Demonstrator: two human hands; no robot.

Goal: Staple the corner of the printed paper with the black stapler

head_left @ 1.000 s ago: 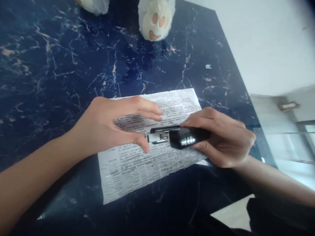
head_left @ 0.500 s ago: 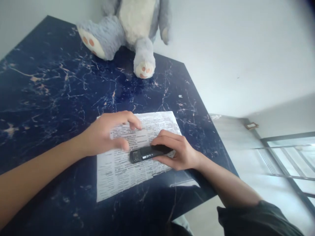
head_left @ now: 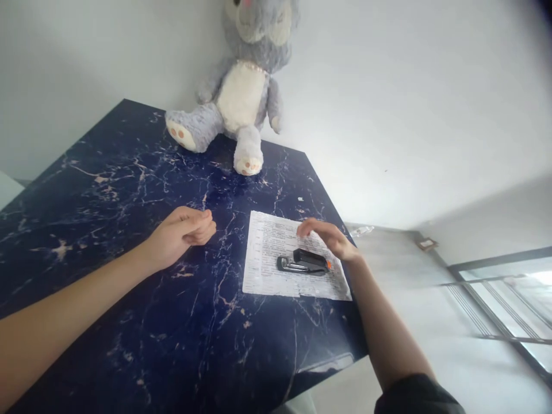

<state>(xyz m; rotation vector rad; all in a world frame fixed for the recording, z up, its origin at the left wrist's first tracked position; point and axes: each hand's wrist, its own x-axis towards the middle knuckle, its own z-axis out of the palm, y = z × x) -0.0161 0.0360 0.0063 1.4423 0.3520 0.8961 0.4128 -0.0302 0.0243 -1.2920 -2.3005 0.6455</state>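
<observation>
A black stapler [head_left: 304,262] with an orange bit at its back end lies on a printed sheet of paper [head_left: 259,276]. Its black top is slid back or raised, so the metal rail shows at the front. Just above the stapler, my right hand [head_left: 330,237] hovers over the sheet with its fingers stretched out, holding nothing. To the left of the paper, my left hand [head_left: 183,234] is closed over the tabletop, thumb pressed on curled fingers. Whatever may be inside that hand is hidden.
A grey and cream plush toy [head_left: 241,95] sits at the far end of the dark blue marbled table [head_left: 172,339], against the wall. A small white speck [head_left: 301,199] lies beyond the paper. The table's right edge runs close beside my right forearm.
My right hand has let go of the stapler, which now lies on the paper. My left hand has drawn left off the sheet and closed. The camera view has tilted up.
</observation>
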